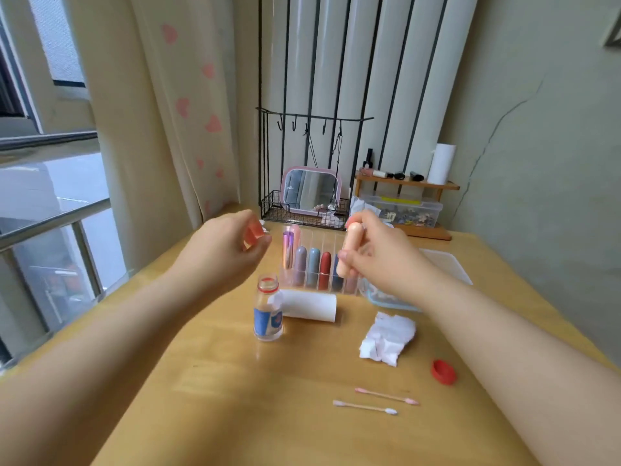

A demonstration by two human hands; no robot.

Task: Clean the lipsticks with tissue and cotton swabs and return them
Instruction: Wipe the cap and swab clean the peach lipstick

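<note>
Wooden table (235,398) carries the clutter. Small glass bottle (267,312), uncapped, blue label, stands upright mid-table; its red cap (443,372) lies well apart toward the right edge. At the back edge: black wire rack (302,210) with hooks, pink-framed mirror (311,191) standing in its basket. Back right corner: wooden shelf (406,186) holding a white paper roll (442,163) and small dark cosmetic bottles (396,174); clear lidded box (403,210) under the shelf. Curtain with pink hearts (188,105) hangs beyond the back left corner, window (43,196) further left.
</note>
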